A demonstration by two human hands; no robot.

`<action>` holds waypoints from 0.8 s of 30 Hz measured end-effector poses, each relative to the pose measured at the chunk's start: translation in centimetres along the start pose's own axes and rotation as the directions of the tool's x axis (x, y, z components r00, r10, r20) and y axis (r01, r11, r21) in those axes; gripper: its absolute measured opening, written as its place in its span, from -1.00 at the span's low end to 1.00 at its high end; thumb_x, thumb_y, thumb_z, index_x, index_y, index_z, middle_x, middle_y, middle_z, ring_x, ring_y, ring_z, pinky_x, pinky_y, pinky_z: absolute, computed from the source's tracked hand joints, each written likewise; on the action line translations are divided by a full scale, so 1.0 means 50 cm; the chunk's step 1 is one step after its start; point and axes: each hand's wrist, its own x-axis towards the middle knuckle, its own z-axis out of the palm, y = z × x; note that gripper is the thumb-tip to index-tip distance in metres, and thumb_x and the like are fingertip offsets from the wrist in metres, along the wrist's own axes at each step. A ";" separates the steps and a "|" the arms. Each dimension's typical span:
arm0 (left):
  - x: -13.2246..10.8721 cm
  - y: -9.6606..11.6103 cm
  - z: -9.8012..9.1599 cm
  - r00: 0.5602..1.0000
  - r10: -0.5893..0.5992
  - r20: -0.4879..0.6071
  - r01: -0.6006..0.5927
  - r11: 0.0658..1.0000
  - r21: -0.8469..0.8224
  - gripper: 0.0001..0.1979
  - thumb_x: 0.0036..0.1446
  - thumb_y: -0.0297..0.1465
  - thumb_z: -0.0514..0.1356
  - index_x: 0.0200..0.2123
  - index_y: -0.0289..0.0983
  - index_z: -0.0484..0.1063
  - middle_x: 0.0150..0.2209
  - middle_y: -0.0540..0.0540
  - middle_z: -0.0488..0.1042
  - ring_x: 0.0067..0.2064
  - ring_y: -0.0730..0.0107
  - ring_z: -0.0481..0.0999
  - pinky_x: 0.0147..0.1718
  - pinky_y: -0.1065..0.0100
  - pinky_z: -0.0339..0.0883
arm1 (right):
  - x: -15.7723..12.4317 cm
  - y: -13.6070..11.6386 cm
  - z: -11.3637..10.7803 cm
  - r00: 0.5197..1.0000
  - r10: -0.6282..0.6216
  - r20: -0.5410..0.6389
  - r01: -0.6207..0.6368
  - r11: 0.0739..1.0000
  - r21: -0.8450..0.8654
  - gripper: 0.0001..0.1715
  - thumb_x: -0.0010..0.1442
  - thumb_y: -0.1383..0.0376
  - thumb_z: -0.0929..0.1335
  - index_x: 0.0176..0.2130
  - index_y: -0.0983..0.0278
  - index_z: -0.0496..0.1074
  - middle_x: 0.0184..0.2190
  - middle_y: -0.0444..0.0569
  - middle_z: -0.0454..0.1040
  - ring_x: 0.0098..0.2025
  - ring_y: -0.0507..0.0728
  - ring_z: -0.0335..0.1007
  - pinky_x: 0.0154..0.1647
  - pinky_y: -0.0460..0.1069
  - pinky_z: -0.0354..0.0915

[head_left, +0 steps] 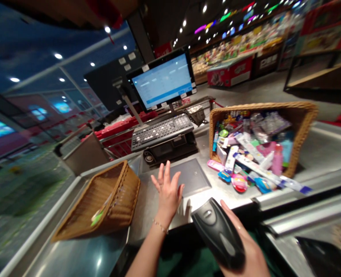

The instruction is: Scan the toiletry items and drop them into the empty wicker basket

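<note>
The person is wearing a thin, pale chain bracelet [160, 226] at the wrist of the left hand [168, 192]. Both forearms are showing bare, sleeveless as far as the frame's edge. Dark green cloth [188, 259] is showing beside the right hand [249, 252]; whether it is clothing is unclear.

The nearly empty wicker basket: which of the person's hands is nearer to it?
Left. The left hand is spread open over the grey plate, just right of the nearly empty basket. The right hand, gripping the black scanner, is farther right, closer to the camera.
</note>
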 end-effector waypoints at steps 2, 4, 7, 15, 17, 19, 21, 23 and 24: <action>0.002 0.009 0.003 1.000 0.009 0.000 -0.009 1.000 -0.011 -0.70 0.19 -0.39 0.14 -0.01 -0.19 0.44 0.34 -0.37 0.11 0.40 -0.16 -0.06 0.16 -0.47 -0.13 | -0.001 0.002 -0.004 1.000 0.007 0.003 -0.007 1.000 -0.030 -0.34 0.17 0.38 0.25 0.24 0.30 0.10 0.12 0.18 0.42 0.22 0.32 0.32 0.09 0.15 0.40; 0.004 0.018 0.006 1.000 0.016 0.003 -0.016 1.000 -0.020 -0.70 0.19 -0.39 0.14 0.00 -0.19 0.44 0.34 -0.36 0.10 0.40 -0.16 -0.06 0.17 -0.46 -0.14 | -0.003 0.004 -0.008 1.000 0.008 0.013 -0.007 0.998 -0.064 -0.33 0.17 0.37 0.25 0.25 0.30 0.08 0.11 0.19 0.43 0.18 0.33 0.37 0.07 0.16 0.41; 0.008 0.031 0.012 1.000 0.021 0.012 -0.021 0.999 -0.030 -0.69 0.18 -0.39 0.14 0.00 -0.20 0.44 0.35 -0.36 0.09 0.40 -0.16 -0.07 0.17 -0.46 -0.14 | -0.004 0.009 -0.009 1.000 0.011 0.005 -0.010 0.995 -0.096 -0.34 0.19 0.35 0.24 0.26 0.31 0.07 0.09 0.20 0.45 0.14 0.32 0.41 0.03 0.16 0.43; 0.022 0.067 0.025 0.999 0.037 0.035 -0.034 0.997 -0.070 -0.69 0.16 -0.39 0.16 -0.01 -0.19 0.45 0.35 -0.33 0.09 0.40 -0.13 -0.06 0.18 -0.44 -0.12 | 0.001 0.021 -0.019 0.999 0.013 -0.052 -0.018 0.995 -0.094 -0.40 0.19 0.34 0.26 0.21 0.32 0.14 0.06 0.20 0.47 0.17 0.30 0.38 0.05 0.10 0.42; 0.025 0.078 0.027 0.998 0.046 0.037 -0.043 0.996 -0.080 -0.69 0.16 -0.39 0.17 -0.01 -0.18 0.45 0.35 -0.34 0.09 0.40 -0.13 -0.05 0.18 -0.43 -0.11 | 0.000 0.026 -0.021 0.998 0.030 -0.047 -0.033 0.997 -0.070 -0.38 0.16 0.37 0.26 0.21 0.30 0.14 0.08 0.18 0.46 0.19 0.30 0.36 0.08 0.11 0.41; 0.029 0.090 0.031 0.998 0.057 0.039 -0.054 0.995 -0.089 -0.69 0.15 -0.39 0.18 -0.01 -0.19 0.45 0.35 -0.34 0.10 0.40 -0.12 -0.05 0.19 -0.42 -0.10 | -0.003 0.033 -0.020 0.997 0.052 -0.050 -0.054 0.998 -0.046 -0.34 0.13 0.38 0.27 0.22 0.30 0.14 0.10 0.17 0.44 0.20 0.31 0.34 0.09 0.12 0.41; 0.032 0.102 0.036 0.997 0.063 0.047 -0.058 0.993 -0.100 -0.68 0.14 -0.39 0.19 -0.01 -0.18 0.45 0.35 -0.33 0.10 0.40 -0.11 -0.05 0.19 -0.41 -0.09 | -0.008 0.041 -0.016 0.996 0.074 -0.051 -0.075 0.997 -0.025 -0.31 0.10 0.39 0.29 0.22 0.31 0.14 0.12 0.18 0.43 0.20 0.32 0.35 0.10 0.14 0.40; 0.036 0.116 0.043 0.996 0.067 0.063 -0.060 0.991 -0.118 -0.68 0.13 -0.38 0.19 -0.01 -0.17 0.45 0.35 -0.32 0.11 0.40 -0.10 -0.05 0.19 -0.40 -0.08 | -0.012 0.048 -0.013 0.992 0.108 -0.060 -0.107 0.994 0.008 -0.28 0.08 0.40 0.29 0.23 0.31 0.15 0.13 0.18 0.42 0.19 0.32 0.35 0.10 0.15 0.40; 0.038 0.123 0.047 0.995 0.070 0.073 -0.060 0.990 -0.129 -0.68 0.13 -0.38 0.19 -0.02 -0.17 0.45 0.35 -0.32 0.11 0.40 -0.10 -0.05 0.20 -0.40 -0.09 | -0.014 0.050 -0.012 0.989 0.132 -0.064 -0.130 0.991 0.033 -0.28 0.08 0.40 0.30 0.23 0.30 0.16 0.14 0.17 0.41 0.19 0.31 0.36 0.10 0.15 0.40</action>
